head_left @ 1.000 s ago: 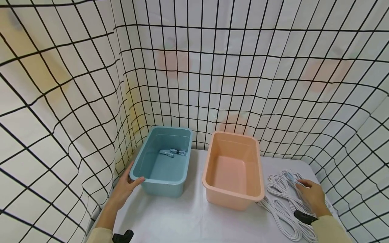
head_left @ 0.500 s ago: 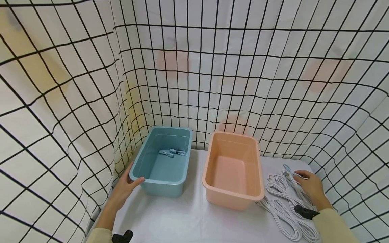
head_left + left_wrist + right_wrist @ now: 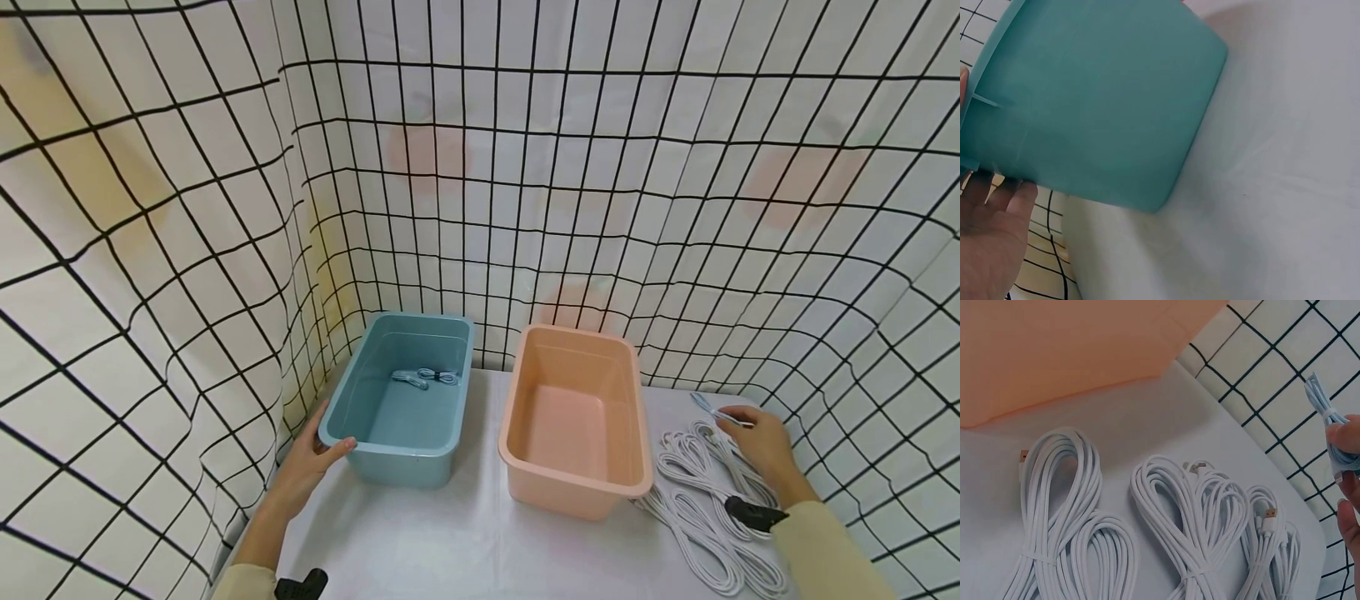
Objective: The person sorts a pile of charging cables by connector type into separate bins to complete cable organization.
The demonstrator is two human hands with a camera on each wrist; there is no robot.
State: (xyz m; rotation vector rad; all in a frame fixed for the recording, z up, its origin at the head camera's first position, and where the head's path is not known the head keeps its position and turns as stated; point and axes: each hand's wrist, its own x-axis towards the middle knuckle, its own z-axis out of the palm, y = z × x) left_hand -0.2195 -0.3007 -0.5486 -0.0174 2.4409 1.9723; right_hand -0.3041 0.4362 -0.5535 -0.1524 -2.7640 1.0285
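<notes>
My left hand [image 3: 302, 468] holds the near left corner of a blue-green plastic bin [image 3: 405, 463], thumb at the front rim and fingers along the outer side. In the left wrist view, those fingers [image 3: 999, 203] lie under the rim against the wall. Two small light-blue cable bundles [image 3: 426, 377] lie inside this bin. At the right, my right hand [image 3: 763, 442] pinches a tied light-blue cable bundle [image 3: 1329, 415], raised above the coiled white cables [image 3: 697, 475]. Part of the bundle is hidden behind the fingers.
An orange bin [image 3: 574, 498] stands between the blue-green bin and the white cables, with nothing visible inside. The white cables lie in several tied coils, some with USB plugs [image 3: 1269, 520]. Black wire grid [image 3: 570, 200] backed by white sheeting surrounds the white-covered table [image 3: 450, 542].
My right hand has lifted the light-blue cable bundle off the white coils, moving it away from me and slightly left. My left hand stays on the blue-green bin's corner.
</notes>
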